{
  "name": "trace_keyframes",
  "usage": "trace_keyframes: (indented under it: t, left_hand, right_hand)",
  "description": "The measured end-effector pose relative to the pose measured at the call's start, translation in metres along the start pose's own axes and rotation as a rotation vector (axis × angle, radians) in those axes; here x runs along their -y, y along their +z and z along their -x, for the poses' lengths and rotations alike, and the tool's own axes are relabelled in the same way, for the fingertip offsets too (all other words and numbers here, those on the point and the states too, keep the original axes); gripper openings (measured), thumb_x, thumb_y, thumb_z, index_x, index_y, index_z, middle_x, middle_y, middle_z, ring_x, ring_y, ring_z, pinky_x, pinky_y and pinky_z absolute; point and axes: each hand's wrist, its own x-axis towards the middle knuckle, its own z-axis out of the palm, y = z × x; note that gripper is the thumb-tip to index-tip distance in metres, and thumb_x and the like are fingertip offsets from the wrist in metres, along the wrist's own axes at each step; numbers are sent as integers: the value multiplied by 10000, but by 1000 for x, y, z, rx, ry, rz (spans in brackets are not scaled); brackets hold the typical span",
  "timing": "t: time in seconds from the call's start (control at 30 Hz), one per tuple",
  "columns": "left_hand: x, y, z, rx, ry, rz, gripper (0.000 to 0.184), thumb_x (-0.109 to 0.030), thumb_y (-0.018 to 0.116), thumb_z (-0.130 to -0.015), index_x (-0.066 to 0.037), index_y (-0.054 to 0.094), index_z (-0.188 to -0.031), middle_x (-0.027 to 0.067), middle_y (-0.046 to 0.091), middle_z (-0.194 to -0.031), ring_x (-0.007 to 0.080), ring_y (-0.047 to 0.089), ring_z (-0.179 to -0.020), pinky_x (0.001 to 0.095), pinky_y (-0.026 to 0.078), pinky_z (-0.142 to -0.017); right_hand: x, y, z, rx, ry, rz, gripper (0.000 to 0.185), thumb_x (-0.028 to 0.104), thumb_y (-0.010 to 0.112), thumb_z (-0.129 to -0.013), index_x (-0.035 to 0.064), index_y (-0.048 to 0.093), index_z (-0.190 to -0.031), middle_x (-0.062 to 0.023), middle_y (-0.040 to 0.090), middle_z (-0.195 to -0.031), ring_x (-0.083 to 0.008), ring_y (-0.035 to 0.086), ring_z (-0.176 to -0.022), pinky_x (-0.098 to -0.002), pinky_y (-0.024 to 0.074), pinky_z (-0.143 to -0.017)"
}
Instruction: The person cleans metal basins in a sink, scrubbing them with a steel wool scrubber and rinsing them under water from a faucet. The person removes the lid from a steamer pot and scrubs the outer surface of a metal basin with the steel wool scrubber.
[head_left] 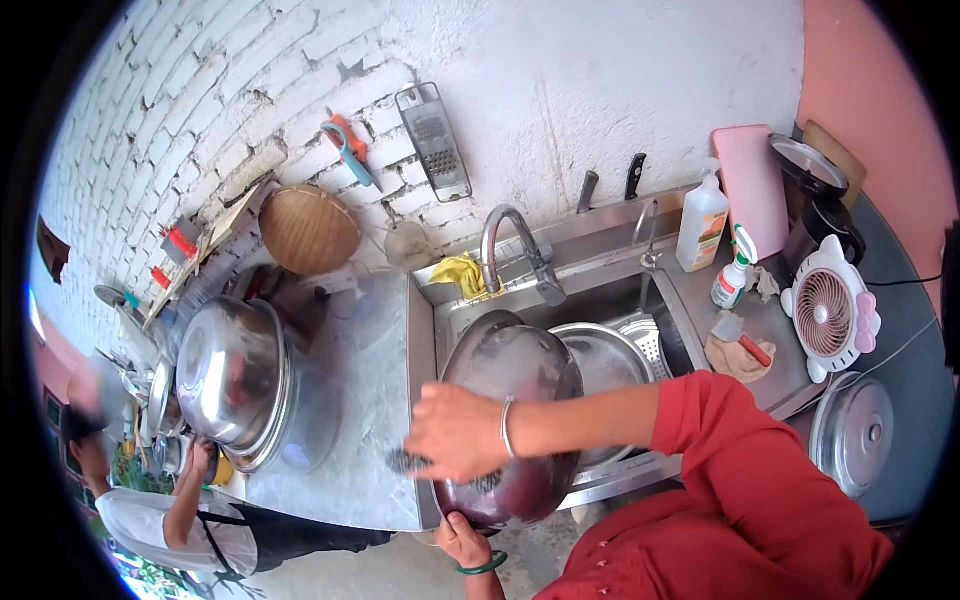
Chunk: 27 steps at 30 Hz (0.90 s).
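Observation:
A large shiny metal bowl [520, 375] is tilted at the left side of the sink [640, 290], its surface reflecting dark red. My left hand [463, 541], with a green bangle at the wrist, grips the bowl's lower edge. Across the bowl reaches my right arm in a red sleeve, a silver bangle on its wrist. My right hand [450, 435] is closed over a grey mesh scouring pad [407, 462] near the bowl's left edge; the fingers hide part of the pad. Behind the bowl, a round metal pan [605, 365] lies in the sink.
The faucet [515, 250] arches above the sink, beside a yellow cloth [460, 275]. Stacked metal basins [235, 370] stand on the left counter, a person [180, 520] beyond them. To the right are a spray bottle [733, 275], a white bottle [703, 220] and a small fan [828, 308].

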Motion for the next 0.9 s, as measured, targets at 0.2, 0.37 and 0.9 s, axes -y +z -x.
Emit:
trace_keyframes:
  t: [0.2, 0.37, 0.9]
  left_hand:
    - [21, -2, 29, -82, -141, 273, 446, -363, 430, -932, 34, 507, -743, 43, 531, -699, 106, 476, -647, 240, 396, -565]
    - [-3, -5, 25, -243, -211, 233, 524, -403, 401, -938, 70, 486, -729, 63, 518, -684, 123, 444, -626, 275, 385, -566]
    - [-11, -45, 0, -464, -162, -32, 460, -321, 421, -944, 50, 510, -687, 26, 459, -535, 87, 373, -529, 301, 302, -444]
  right_hand:
    - [16, -10, 23, -312, 12, -24, 303, 201, 587, -677, 109, 609, -964, -44, 590, -949, -208, 444, -1118, -387, 295, -1008]
    - [-97, 36, 40, -272, 575, -703, 374, 361, 504, -880, 86, 570, -1126, -109, 613, -992, -235, 585, -854, -321, 438, -780]
    - [43, 42, -3, -275, 88, -279, 637, 234, 654, -719, 93, 415, -1293, -124, 358, -1359, -321, 315, -1261, -471, 218, -1052]
